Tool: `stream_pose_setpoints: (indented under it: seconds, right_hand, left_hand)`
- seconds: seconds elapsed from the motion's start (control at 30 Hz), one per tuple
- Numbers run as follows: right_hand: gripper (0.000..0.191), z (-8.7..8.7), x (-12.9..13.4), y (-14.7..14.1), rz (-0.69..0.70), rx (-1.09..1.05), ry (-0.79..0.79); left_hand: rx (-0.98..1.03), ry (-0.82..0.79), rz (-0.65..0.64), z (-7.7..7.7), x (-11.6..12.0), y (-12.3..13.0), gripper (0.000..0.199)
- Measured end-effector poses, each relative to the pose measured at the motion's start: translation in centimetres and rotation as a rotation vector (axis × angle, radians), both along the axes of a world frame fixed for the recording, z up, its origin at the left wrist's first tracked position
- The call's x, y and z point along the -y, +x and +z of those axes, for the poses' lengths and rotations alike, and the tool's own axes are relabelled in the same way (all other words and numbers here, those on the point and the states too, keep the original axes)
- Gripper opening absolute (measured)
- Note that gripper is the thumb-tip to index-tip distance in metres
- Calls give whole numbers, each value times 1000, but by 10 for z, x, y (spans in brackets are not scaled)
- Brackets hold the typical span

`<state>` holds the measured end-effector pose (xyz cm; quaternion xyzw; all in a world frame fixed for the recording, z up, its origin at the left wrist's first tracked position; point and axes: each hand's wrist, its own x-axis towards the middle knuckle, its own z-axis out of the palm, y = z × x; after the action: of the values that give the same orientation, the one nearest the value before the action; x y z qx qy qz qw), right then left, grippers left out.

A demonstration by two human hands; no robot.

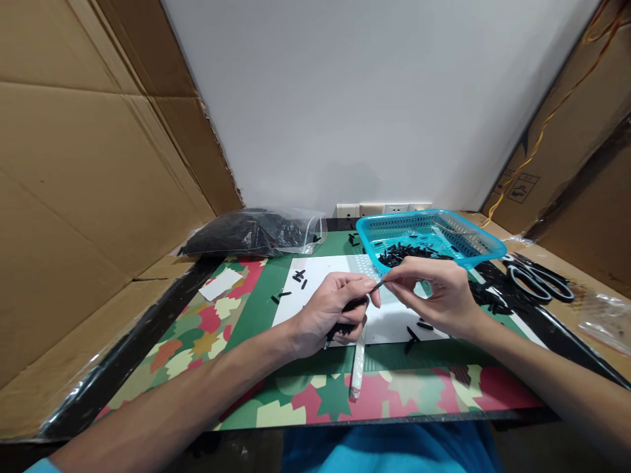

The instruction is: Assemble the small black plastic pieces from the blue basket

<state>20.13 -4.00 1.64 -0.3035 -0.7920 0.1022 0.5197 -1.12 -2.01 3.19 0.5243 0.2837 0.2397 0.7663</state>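
Note:
My left hand [340,309] is closed around a bunch of small black pieces [338,330], part of which pokes out below the fingers. Its thumb and forefinger meet one thin black piece [377,286]. The far end of that piece is pinched between the thumb and fingertips of my right hand [434,292]. Both hands hover over a white sheet [389,325] where several short black pieces [418,328] lie scattered. What exactly the pieces are, I cannot make out. Beneath my left hand a white stick-like object [357,371] lies on the patterned mat.
Behind my right hand stands a blue plastic basket [486,248] with many black pieces in it. A clear bag of black material [246,233] lies at the back left. Scissors [539,279] rest at the right. Cardboard walls [98,131] flank the table, with sockets [372,210] behind.

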Motion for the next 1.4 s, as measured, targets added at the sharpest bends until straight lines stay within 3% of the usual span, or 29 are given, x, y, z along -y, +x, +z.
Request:
stream_pose_setpoints:
  seconds: [0.3, 0.6, 0.93, 1.27, 1.4]
  right_hand:
    - [16, -5, 3, 2, -140, 109, 421]
    - [15, -3, 4, 6, -86, 132, 448]
    - [13, -7, 4, 3, -58, 166, 448]
    - [16, -1, 6, 3, -79, 118, 361]
    - [15, 2, 7, 7, -79, 119, 417]
  left_hand:
    - [30, 12, -33, 2, 2, 1, 34]
    - [31, 36, -81, 1, 3, 0, 35]
    - [41, 58, -234, 3, 4, -2, 36]
    - [98, -2, -165, 3, 2, -2, 34]
    - [104, -7, -153, 2, 1, -1, 34]
